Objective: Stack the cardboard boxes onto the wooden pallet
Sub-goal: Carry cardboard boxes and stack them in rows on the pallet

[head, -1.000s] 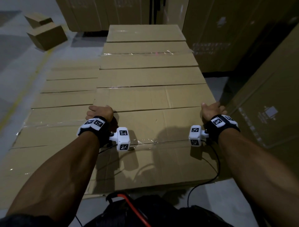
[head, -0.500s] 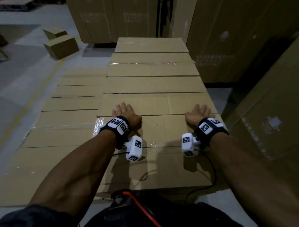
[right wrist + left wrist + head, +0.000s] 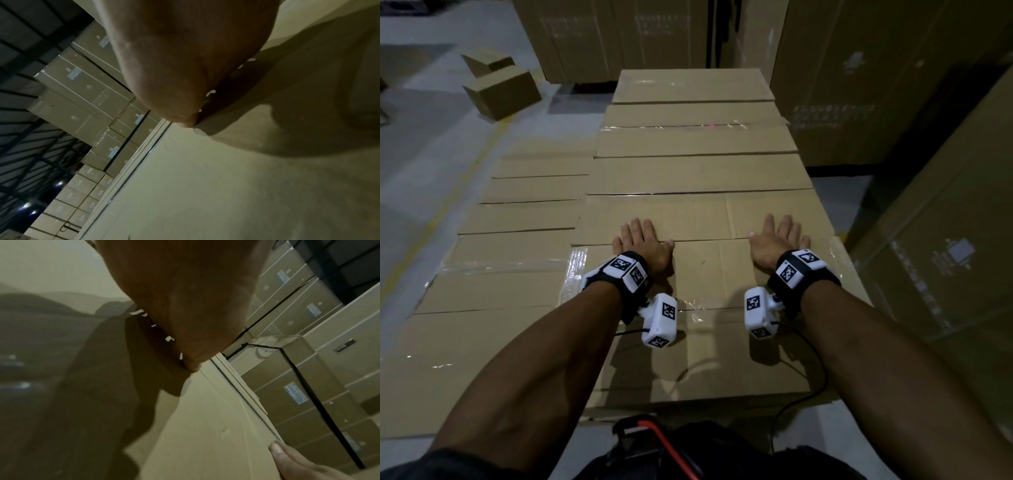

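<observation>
Over at ten o'clock, grey concrete floor (image 3: 431, 144) with a faint yellow line (image 3: 434, 219) running along it. Down at six o'clock, a red strap (image 3: 671, 448) crosses dark clothing (image 3: 722, 455), a black cable (image 3: 815, 380) looping just beside it.

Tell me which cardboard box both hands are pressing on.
The nearest box in the taller right row; left hand and right hand lie flat on its top.

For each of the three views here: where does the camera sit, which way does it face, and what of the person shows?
Head: worn on the head, facing forward and down at the cardboard box; shows both forearms, left hand and right hand flat on it.
Left wrist: along the palm, toward stacked cartons.
Right wrist: along the palm, toward the box top.
Shared: the box top shows in all three.
</observation>
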`<state>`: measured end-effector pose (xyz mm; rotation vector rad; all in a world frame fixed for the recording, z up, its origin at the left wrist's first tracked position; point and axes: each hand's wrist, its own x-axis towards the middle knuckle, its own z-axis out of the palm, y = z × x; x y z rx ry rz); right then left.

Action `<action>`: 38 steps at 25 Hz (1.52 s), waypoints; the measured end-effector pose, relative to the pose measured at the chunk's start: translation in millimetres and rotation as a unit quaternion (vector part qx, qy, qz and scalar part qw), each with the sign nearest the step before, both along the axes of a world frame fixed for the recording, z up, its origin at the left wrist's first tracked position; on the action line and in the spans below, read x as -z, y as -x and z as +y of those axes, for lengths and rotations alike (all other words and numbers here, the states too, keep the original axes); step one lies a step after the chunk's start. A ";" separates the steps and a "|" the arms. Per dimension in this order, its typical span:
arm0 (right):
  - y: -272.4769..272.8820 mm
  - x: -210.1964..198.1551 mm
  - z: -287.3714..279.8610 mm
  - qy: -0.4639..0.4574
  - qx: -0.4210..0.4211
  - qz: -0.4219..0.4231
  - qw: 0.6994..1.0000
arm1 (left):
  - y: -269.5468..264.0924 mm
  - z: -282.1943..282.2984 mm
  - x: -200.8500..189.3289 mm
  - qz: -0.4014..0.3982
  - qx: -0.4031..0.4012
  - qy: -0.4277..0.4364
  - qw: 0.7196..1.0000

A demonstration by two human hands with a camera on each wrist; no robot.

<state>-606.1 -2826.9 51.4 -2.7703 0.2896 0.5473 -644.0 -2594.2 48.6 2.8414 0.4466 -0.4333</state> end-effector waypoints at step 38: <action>271.2 -28.7 503.0 -0.073 -0.518 -0.080 0.849 | 425.1 393.0 4.5 -0.155 -0.242 -0.082 0.954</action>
